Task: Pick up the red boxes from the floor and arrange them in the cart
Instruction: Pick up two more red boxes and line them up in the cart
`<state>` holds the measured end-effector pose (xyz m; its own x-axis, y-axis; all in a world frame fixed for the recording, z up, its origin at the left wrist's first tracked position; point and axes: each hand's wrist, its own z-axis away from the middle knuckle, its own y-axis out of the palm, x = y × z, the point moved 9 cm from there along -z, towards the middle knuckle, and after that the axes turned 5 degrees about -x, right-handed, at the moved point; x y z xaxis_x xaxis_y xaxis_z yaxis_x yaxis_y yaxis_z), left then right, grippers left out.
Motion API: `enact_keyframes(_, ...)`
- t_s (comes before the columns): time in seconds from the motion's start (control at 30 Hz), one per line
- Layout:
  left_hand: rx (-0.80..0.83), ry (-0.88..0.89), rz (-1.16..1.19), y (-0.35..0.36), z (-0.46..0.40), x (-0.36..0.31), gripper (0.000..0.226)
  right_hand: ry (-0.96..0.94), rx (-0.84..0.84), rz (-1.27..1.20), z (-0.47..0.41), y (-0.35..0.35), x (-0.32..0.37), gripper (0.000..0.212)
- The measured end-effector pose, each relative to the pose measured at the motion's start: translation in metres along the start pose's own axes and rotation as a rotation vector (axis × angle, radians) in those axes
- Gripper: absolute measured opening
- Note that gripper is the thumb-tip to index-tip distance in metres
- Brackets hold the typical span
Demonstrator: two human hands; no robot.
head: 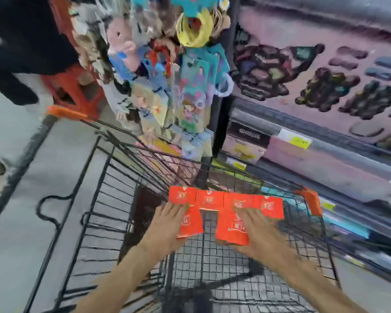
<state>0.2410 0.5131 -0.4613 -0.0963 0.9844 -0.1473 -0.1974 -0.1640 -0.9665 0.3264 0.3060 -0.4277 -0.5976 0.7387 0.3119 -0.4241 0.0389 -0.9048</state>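
Several red boxes lie in the black wire cart point(113, 172). A row of them point(210, 198) runs across the far end of the cart floor. Nearer to me are two more: a left box point(191, 224) and a right box point(231, 229). My left hand point(167, 224) lies against the left box's left side, fingers extended along it. My right hand point(255, 231) rests over the right box's right side, fingers stretched forward. Both forearms reach into the cart from below. The picture is blurred by motion.
The cart has orange corner guards point(309, 199) and an orange handle point(66, 112). A rack of hanging colourful toys and packets point(167, 86) stands behind it. Shelves with goods point(314, 109) run along the right. Another person in dark clothes point(16, 53) stands at top left on grey floor.
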Motion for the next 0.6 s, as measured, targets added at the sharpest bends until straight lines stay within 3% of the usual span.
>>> enact_keyframes(0.17,0.058,0.035,-0.024,0.08,-0.03,0.019,0.095,0.047,-0.056,-0.06,-0.02,0.064,-0.025,0.131)
enact_keyframes(0.37,0.041,0.124,-0.057,0.13,-0.058,0.019,0.099,0.086,-0.026,-0.01,-0.036,0.125,-0.039,0.099)
enact_keyframes(0.6,0.129,0.029,-0.023,0.153,-0.063,0.045,0.099,0.096,-0.01,0.015,-0.046,0.145,-0.034,0.094)
